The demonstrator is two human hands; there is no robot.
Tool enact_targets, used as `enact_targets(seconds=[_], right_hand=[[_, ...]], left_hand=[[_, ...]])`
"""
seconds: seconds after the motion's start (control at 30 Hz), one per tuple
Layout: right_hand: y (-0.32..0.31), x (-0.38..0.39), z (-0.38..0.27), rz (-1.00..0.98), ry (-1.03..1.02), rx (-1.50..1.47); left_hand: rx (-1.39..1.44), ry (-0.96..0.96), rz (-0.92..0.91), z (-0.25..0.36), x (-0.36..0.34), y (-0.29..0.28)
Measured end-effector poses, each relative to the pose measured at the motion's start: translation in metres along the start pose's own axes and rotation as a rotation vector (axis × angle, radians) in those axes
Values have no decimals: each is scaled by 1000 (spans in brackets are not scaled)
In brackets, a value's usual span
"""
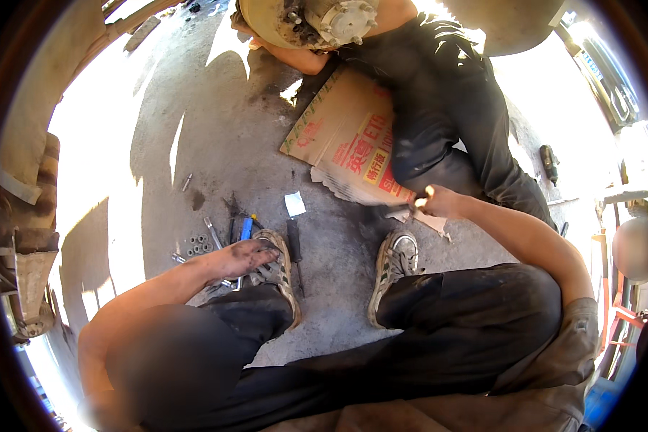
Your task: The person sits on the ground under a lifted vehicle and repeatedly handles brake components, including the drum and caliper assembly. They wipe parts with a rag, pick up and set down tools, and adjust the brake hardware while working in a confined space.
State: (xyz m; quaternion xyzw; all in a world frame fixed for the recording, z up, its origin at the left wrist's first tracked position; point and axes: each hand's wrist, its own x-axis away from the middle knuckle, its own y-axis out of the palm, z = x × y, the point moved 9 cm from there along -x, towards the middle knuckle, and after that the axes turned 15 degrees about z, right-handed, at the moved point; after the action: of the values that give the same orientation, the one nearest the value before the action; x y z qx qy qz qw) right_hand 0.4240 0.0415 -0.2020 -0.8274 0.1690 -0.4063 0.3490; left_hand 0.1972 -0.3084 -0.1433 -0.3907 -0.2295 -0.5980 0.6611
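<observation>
I squat on a concrete floor in dark trousers and worn sneakers. My left hand (248, 255), smeared with grease, lies with its fingers spread over the toe of my left shoe (277, 270), beside a blue-handled screwdriver (246, 227) and a black-handled tool (294, 243). My right hand (435, 202) reaches forward to the torn edge of a flattened cardboard sheet (342, 140). Its fingers are curled in bright sun, and whether it grips anything is unclear.
Another person in dark trousers (446, 108) lies on the cardboard under a vehicle's wheel hub (317, 21). Several nuts (198, 245), a bolt (186, 182) and a white scrap (294, 204) lie on the floor. A black cylindrical object (549, 163) lies at the right.
</observation>
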Motion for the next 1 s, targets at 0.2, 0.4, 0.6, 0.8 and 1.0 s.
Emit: enact_targets(seconds=[0.2, 0.4, 0.6, 0.8, 1.0], right_hand=[[46, 2, 27, -50, -318, 408], [30, 44, -11, -134, -129, 67], [33, 62, 10, -139, -256, 790], [16, 61, -16, 84, -193, 438], [39, 76, -38, -53, -352, 624]], left_hand=[[-81, -43, 48, 11, -3, -3], [-61, 57, 28, 3, 9, -5], [-215, 12, 18, 9, 6, 1], [-89, -8, -14, 11, 3, 3], [-25, 28, 29, -5, 12, 0]])
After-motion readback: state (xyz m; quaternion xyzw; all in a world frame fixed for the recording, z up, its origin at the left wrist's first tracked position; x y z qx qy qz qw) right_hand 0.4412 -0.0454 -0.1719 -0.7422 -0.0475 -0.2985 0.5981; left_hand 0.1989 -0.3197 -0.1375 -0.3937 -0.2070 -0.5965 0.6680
